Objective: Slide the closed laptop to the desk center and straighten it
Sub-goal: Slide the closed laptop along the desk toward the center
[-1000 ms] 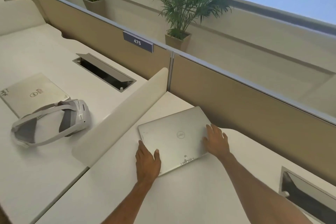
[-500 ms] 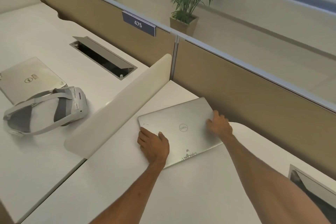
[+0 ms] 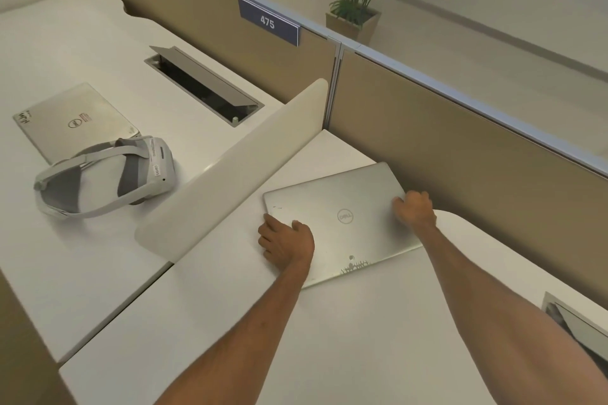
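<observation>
A closed silver laptop (image 3: 342, 223) lies skewed on the white desk (image 3: 362, 339), in the far left corner near the tan partition. My left hand (image 3: 286, 243) grips its near left edge, thumb on the lid. My right hand (image 3: 415, 210) holds its far right edge, fingers curled over the side. Both forearms reach in from the bottom of the view.
A low white divider (image 3: 237, 168) runs along the desk's left side, close to the laptop. Beyond it lie a white headset (image 3: 108, 174), a second silver laptop (image 3: 72, 122) and an open cable tray (image 3: 204, 85). Another cable tray (image 3: 579, 322) sits at right. The tan partition (image 3: 477, 174) stands behind.
My fingers went from flat on the lid to curled around the laptop's edges. The laptop's position on the desk looks about the same; the camera shifted.
</observation>
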